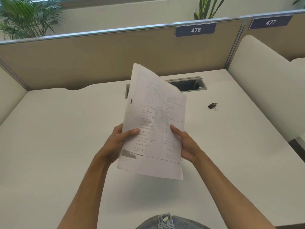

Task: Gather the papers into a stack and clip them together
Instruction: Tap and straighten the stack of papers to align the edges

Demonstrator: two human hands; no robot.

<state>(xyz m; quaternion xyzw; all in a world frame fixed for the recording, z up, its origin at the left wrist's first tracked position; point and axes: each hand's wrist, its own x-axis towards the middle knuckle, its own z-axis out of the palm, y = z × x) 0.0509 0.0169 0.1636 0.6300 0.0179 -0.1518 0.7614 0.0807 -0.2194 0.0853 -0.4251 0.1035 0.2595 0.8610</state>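
A stack of white printed papers [155, 123] is held up above the desk, tilted with its top edge away from me. My left hand [118, 142] grips its left edge, thumb on the front sheet. My right hand [184, 144] grips the right edge, thumb on the front as well. The top sheets look blurred near the upper corner. A small black binder clip [212, 106] lies on the white desk [66, 138] to the right of the papers, apart from both hands.
A cable hatch [189, 85] with an open lid is set into the desk behind the papers. Tan partition panels [99, 58] wall the back, with number signs 476 and 477. White side dividers stand left and right. Plants rise beyond the partition.
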